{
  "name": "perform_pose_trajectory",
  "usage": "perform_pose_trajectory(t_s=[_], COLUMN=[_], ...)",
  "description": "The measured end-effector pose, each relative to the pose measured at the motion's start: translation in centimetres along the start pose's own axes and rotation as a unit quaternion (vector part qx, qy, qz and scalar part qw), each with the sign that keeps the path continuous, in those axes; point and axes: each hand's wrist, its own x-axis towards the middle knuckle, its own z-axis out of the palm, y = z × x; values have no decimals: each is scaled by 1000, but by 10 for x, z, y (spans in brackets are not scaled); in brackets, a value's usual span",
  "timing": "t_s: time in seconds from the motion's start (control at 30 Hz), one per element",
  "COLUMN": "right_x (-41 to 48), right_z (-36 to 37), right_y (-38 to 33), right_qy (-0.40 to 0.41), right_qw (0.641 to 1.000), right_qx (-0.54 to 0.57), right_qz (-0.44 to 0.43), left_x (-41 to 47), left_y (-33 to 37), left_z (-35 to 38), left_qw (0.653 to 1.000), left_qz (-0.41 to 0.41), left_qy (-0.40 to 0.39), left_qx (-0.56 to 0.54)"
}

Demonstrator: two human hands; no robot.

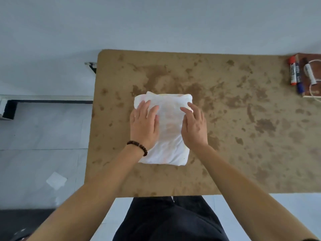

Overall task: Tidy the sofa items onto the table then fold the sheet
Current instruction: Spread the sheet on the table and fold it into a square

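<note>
White folded sheet on table, both hands (flat) atop, no grip

Sheet I'm seeing is soft white cloth, matt, lightly creased w/ faint yellowish tint. Table top looks like matt brown board, blotchy w/ darker stains, no gloss. Markers at far right look smooth plastic; bracelet is dark beads, slightly shiny.

- You see a pale grey floor left of the tabletop.
- You see a white paper scrap lying on that floor.
- You see a dark bead bracelet.
</note>
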Motion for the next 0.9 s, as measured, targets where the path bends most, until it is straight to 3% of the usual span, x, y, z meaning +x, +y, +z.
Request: perform_pose_trajectory(t_s=[0.1,0.23,0.4,0.5,0.57,0.63,0.77,0.9], right_x=[5,39,47,26,-11,-61,-94,-77], right_z=[16,42,61,54,49,47,46,36], right_y=[8,27,35,24,19,21,31,27], right_qy=[-120,-257,-244,-146,-93,-145,-224,-253], right_qw=[987,954,958,979,991,982,963,963], right_qx=[-83,-148,-148,-137,-94,-101,-134,-79], right_qz=[-68,-32,-36,-23,-33,-73,-69,-43], left_x=[32,35,45,42,42,51,72,58], left_y=[-16,-46,-54,-48,-47,-54,-63,-47], left_z=[31,64,79,74,70,65,65,50], left_qw=[981,979,984,985,981,966,973,985], left_qz=[-3,-21,-15,6,78,149,52,36], left_qy=[-143,-153,-112,-92,-73,-88,-157,-131], left_qx=[134,136,135,148,161,192,163,110])
